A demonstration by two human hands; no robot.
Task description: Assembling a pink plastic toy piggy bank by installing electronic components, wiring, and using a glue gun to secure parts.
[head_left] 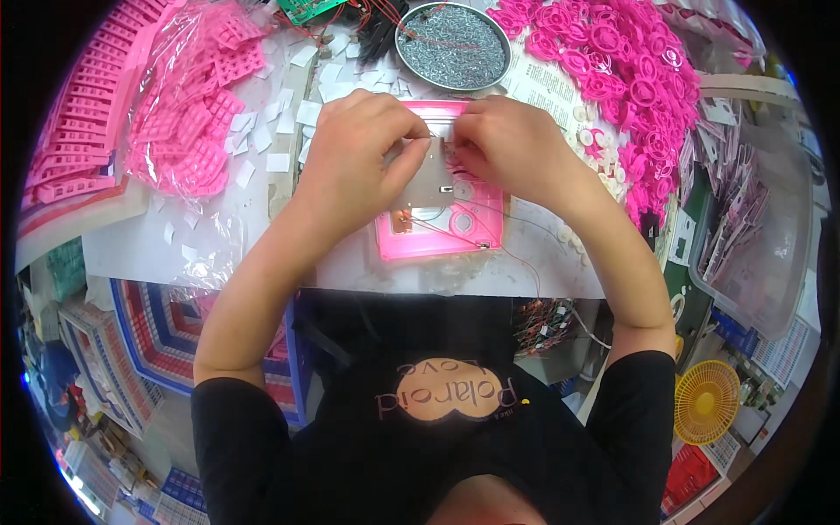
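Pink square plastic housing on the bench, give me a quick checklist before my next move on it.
1. Pink square plastic housing flat on the white bench top: ok.
2. Left hand on the grey metal plate: ok.
3. Right hand pinching at the plate's top edge: ok.
4. Thin red wires clear of the fingers: cannot tell.
5. Round metal tray of small screws nearby: ok.

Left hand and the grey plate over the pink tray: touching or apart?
Touching. The head view shows the left hand with its thumb and fingers pinching the grey plate at its left edge.
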